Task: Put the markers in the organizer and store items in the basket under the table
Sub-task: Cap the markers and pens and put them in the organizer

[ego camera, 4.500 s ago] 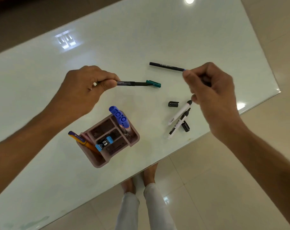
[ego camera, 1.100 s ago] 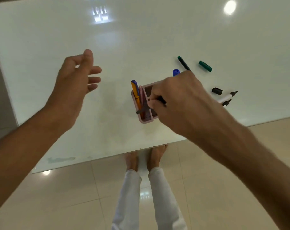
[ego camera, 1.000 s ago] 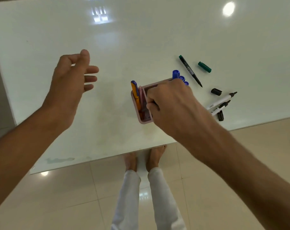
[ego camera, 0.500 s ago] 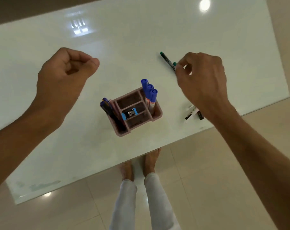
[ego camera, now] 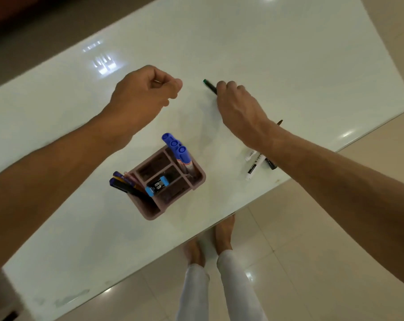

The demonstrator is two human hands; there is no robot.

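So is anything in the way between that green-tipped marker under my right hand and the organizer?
Nothing visible blocks it. The right hand is on the green-tipped marker, and the table is bare between there and the organizer. The blue markers stand in its nearest slot.

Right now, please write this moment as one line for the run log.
right hand: on green pen | left hand: fisted, off table | organizer: three blue markers | white markers: on table

Right hand (ego camera: 239,107) grips green-tipped marker (ego camera: 209,86) on table (ego camera: 289,66).
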